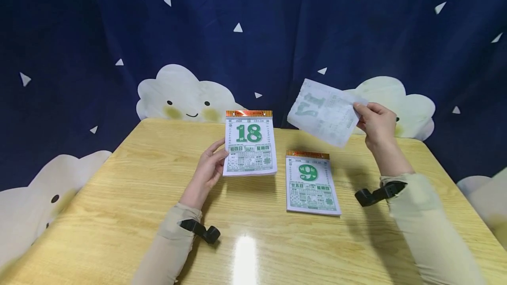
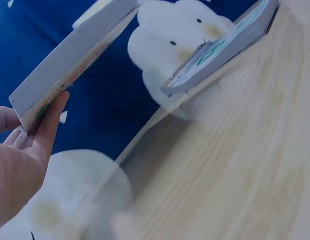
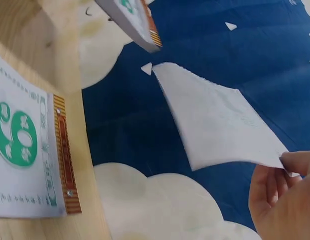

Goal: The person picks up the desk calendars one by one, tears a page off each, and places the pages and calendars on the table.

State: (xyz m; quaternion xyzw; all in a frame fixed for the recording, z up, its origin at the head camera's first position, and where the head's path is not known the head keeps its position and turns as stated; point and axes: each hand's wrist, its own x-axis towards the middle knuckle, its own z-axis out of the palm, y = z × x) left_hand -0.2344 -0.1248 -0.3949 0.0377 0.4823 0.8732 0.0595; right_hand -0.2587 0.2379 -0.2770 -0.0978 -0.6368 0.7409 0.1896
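My left hand (image 1: pixel 208 166) grips the left edge of a thick tear-off calendar (image 1: pixel 250 146) whose top page reads 18. In the left wrist view this calendar (image 2: pixel 69 62) is lifted above the table, with fingers under it. My right hand (image 1: pixel 378 124) pinches a loose calendar page (image 1: pixel 322 111) by one corner, in the air. The number 17 shows faintly through its back, and one edge looks ragged in the right wrist view. Below it a second tear-off calendar (image 1: pixel 313 184), showing 9, lies on the table, touched by neither hand.
The wooden table (image 1: pixel 119 197) reaches back to a dark blue curtain (image 1: pixel 253 34) printed with white triangles and smiling clouds. Each wrist wears a black strap with a small camera, such as the right one (image 1: pixel 380 194).
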